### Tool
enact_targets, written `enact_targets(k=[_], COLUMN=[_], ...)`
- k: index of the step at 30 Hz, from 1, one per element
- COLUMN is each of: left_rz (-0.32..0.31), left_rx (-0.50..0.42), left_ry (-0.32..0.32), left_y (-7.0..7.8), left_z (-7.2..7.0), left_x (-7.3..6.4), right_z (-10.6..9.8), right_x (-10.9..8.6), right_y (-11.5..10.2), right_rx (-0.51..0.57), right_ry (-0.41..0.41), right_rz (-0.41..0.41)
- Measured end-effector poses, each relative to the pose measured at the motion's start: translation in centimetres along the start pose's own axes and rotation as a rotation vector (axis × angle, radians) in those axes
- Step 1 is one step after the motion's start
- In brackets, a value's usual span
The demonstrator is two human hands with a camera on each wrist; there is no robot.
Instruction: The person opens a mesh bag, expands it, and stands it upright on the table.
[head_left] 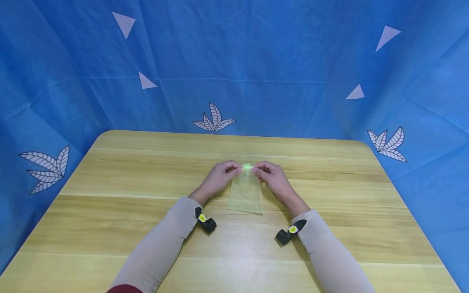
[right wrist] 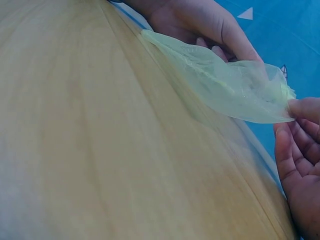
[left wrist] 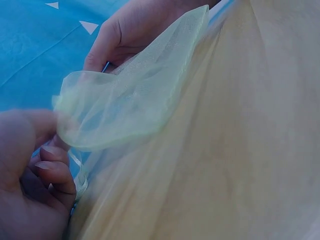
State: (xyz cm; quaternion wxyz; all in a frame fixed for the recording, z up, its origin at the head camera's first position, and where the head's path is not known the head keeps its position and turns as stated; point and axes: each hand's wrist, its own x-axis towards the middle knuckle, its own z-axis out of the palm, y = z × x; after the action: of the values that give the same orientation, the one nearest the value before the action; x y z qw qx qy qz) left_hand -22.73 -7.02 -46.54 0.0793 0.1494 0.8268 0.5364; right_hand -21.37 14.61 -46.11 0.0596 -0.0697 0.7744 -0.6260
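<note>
A sheer pale-green drawstring pouch (head_left: 246, 193) hangs between both hands, its neck gathered into a small ruffle at the top. My left hand (head_left: 222, 176) pinches the drawstring at the left of the neck between thumb and forefinger. On the other side my right hand (head_left: 271, 177) pinches the string at the right of the neck. In the left wrist view the pouch (left wrist: 130, 100) spreads toward the wooden surface, and a loop of ribbon (left wrist: 80, 175) dangles below the left fingers. The right wrist view shows the pouch (right wrist: 215, 85) with its ruffled end at the right thumb.
A light wooden table (head_left: 128, 228) with rounded far corners lies under the arms. Behind it and at both sides hangs a blue cloth (head_left: 249, 49) printed with white triangles and leaves. Small black cameras (head_left: 209, 225) are strapped to both wrists.
</note>
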Motion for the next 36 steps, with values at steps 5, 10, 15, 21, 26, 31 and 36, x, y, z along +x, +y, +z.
enact_targets(k=[5,10,15,21,26,31,36], left_rz=[-0.020,-0.025,-0.040,-0.059,-0.063,-0.056,-0.051], left_rx=[-0.013,-0.039,-0.057,-0.086,-0.127,-0.149,-0.150], left_ry=[0.008,0.009,0.014,0.011,0.007,0.011,0.014], left_y=[0.25,0.30,0.29,0.41,0.47,0.37,0.21], left_z=[-0.11,-0.15,-0.15,-0.28,-0.42,-0.50,-0.53], left_x=[-0.10,-0.16,-0.18,-0.14,-0.19,-0.18,-0.15], right_z=[0.02,-0.02,-0.10,-0.23,-0.28,-0.31,-0.31], right_x=[0.03,0.01,-0.02,0.00,0.08,0.09,0.08], right_y=[-0.12,-0.13,-0.10,-0.11,-0.10,-0.07,-0.05], right_rx=[0.022,0.043,0.054,0.070,0.084,0.095,0.102], right_ry=[0.005,0.012,0.011,0.011,0.012,0.012,0.015], right_rz=[-0.005,-0.004,0.003,-0.001,-0.006,-0.014,-0.016])
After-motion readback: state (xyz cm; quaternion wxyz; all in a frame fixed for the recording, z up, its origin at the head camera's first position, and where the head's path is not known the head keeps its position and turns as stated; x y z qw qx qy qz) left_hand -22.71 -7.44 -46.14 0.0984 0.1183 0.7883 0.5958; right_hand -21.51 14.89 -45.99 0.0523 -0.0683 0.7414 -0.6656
